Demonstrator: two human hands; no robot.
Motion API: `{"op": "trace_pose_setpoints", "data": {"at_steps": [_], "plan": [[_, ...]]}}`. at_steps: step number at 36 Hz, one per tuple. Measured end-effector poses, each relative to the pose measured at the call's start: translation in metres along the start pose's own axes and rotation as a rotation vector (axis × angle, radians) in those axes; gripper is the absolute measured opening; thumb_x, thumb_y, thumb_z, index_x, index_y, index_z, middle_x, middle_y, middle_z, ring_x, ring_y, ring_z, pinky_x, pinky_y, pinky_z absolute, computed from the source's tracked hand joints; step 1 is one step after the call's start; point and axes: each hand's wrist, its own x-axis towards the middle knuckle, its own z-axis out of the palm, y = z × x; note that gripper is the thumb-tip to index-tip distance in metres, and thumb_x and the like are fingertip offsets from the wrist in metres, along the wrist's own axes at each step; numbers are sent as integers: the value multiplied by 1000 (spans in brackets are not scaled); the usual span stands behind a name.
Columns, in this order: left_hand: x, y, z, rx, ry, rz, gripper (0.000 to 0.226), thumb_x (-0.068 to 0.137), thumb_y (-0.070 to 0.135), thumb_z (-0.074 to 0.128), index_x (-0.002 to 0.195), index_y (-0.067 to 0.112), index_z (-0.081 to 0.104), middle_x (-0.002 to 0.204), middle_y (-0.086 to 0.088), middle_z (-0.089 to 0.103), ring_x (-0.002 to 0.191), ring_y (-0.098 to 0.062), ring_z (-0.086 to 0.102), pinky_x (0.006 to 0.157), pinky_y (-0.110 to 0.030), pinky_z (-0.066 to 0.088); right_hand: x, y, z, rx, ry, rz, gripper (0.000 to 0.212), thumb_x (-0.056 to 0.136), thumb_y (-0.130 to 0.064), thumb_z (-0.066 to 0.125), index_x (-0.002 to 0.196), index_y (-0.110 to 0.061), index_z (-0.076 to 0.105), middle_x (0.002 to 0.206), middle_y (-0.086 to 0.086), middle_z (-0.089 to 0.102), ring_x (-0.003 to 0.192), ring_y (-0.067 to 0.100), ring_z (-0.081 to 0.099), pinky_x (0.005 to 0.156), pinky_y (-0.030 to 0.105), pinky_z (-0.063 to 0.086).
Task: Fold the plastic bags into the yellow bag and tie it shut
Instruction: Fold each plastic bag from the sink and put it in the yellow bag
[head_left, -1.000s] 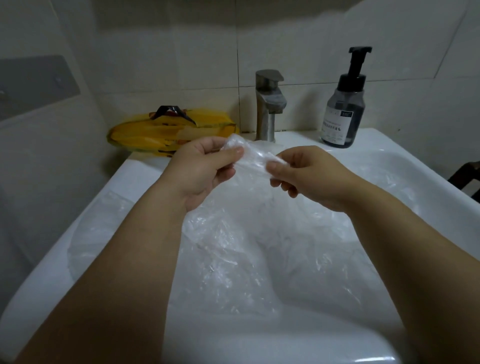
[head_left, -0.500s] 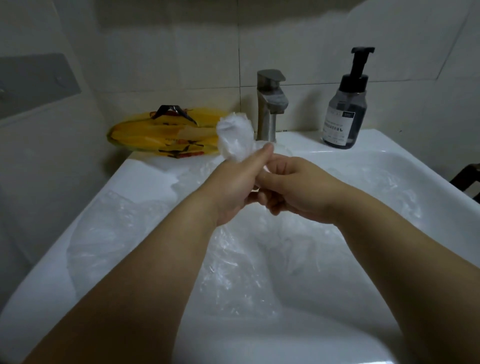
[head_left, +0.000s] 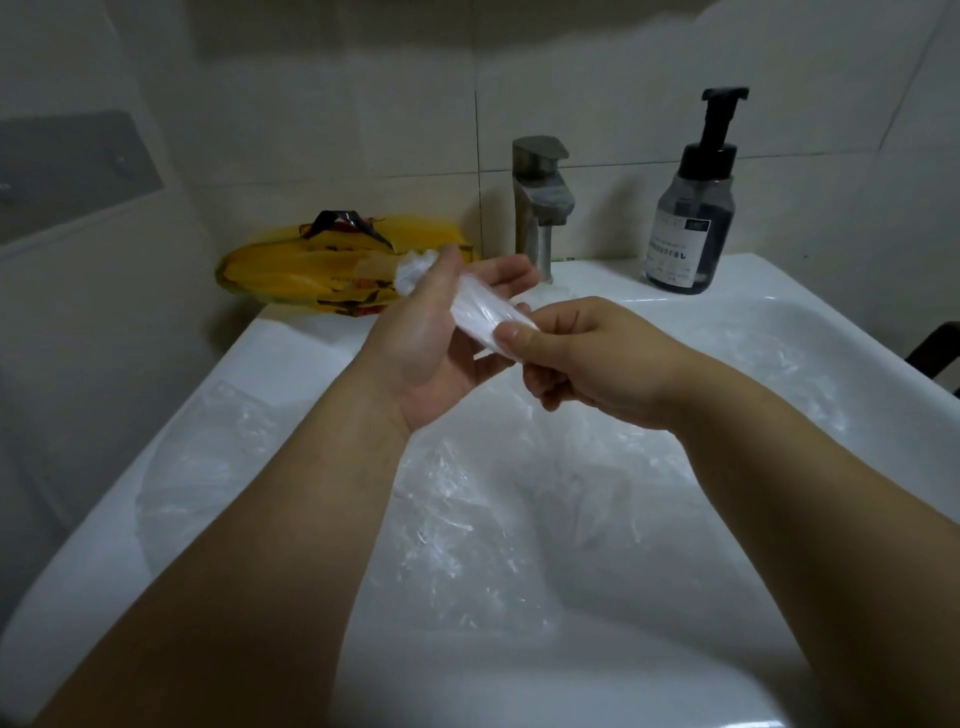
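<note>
A clear plastic bag twisted into a strip stretches between my hands above the sink. My left hand is turned palm up with its fingers straight, and the thumb presses the strip's crumpled end against the palm. My right hand pinches the other end between thumb and fingers. The rest of the clear plastic lies spread in the basin below. The yellow bag, with dark handles, lies flat on the sink's back left corner, just behind my left hand.
The white sink fills the lower view. A steel faucet stands at the back middle, and a dark pump soap bottle at the back right. Tiled walls close in behind and on the left. A dark object shows at the right edge.
My left hand has rolled from back up to palm up, with the crumpled end now lying by its thumb. The right hand has kept its pinch and drawn the strip taut.
</note>
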Motion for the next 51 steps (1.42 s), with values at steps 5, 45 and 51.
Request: {"op": "trace_pose_setpoints", "data": {"at_steps": [5, 45, 51], "plan": [[2, -1, -3, -10, -12, -2, 65, 103, 52, 16, 106, 14, 68, 106, -1, 74, 112, -24, 63, 90, -37, 53, 0, 0, 1, 1, -12, -19, 30, 95, -24, 55, 68, -15, 63, 55, -2, 53, 51, 5, 49, 55, 20, 45], [-1, 0, 2, 36, 205, 110, 8, 94, 5, 55, 92, 11, 60, 71, -2, 58, 57, -7, 62, 52, -18, 51, 5, 10, 1, 11, 432, -223, 23, 92, -11, 59, 95, -33, 65, 78, -7, 66, 57, -1, 55, 57, 14, 50], [-6, 1, 8, -84, 78, 93, 12, 95, 12, 53, 84, 10, 58, 62, -1, 62, 60, -9, 64, 54, -19, 53, 7, 14, 4, -167, 517, -298, 25, 92, -12, 60, 114, -19, 68, 83, -17, 63, 61, -8, 58, 60, 11, 50]]}}
